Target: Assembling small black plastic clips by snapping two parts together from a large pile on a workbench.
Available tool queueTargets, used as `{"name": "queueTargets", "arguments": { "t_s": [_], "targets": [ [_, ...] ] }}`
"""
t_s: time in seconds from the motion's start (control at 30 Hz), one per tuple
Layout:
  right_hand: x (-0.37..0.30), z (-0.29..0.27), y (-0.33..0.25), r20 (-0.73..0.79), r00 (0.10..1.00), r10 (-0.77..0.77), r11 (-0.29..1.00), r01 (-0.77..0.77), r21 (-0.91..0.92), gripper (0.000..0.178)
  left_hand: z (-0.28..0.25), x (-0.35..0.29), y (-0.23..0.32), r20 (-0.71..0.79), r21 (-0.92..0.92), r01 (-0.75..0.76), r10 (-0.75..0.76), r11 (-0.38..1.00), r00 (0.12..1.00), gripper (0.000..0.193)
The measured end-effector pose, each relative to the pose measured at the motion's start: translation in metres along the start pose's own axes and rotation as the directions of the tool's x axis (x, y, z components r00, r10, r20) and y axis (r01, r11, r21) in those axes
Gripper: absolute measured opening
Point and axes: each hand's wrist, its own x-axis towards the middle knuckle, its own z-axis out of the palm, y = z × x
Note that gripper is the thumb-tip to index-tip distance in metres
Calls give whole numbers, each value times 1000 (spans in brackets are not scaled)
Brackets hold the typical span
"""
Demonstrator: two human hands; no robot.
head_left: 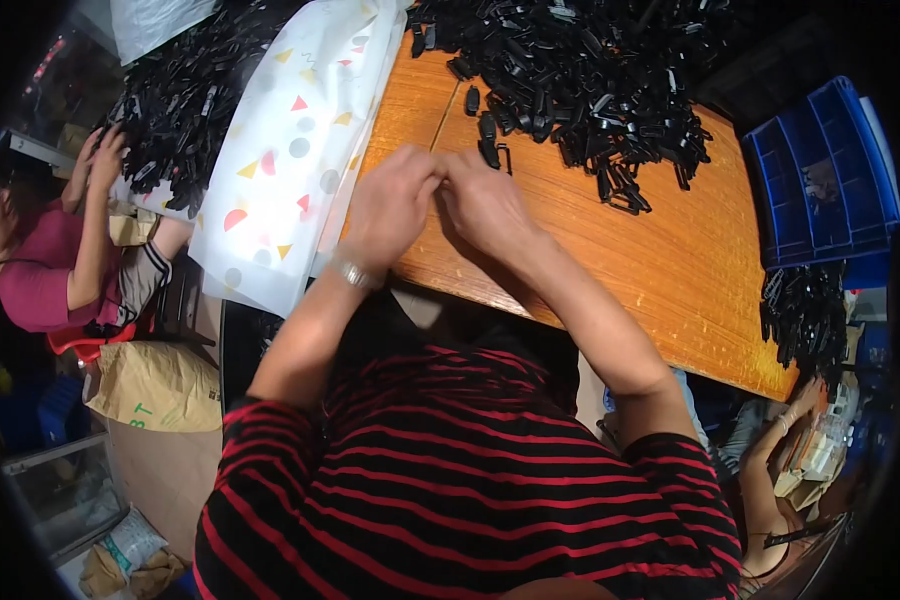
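My left hand [392, 200], with a metal watch on its wrist, meets my right hand [485, 203] above the near left part of the wooden table [610, 270]. The fingers of both are bent and pressed together at the tips. Whatever they pinch is hidden behind the fingers. Just beyond my right hand lie a small black plastic clip [488, 140] and a thin black rectangular loop piece [507, 158]. Farther off, a large heap of similar black plastic buckle parts [590, 85] spreads across the table's far side.
A patterned plastic sheet [280, 170] covers the table's left part. Beyond it another person [55, 255] handles a second black heap [185, 110]. Blue crates [825, 175] stand at the right edge, near more black parts [805, 315] and another person's arm [765, 470].
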Motion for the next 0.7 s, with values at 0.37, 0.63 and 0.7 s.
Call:
{"name": "queueTargets", "arguments": {
  "t_s": [0.37,0.63,0.7],
  "targets": [
    [-79,-59,20,-170,957,236,964,-253,-85,18,50,61,-23,291,88,-392,352,916,890,16],
    [-76,-65,23,-46,948,316,884,-311,-348,17,48,66,-23,371,118,-423,355,899,858,9],
    [-75,-67,22,-21,939,344,882,-331,-335,17,42,64,-22,379,134,-398,325,907,866,9]
  ]
}}
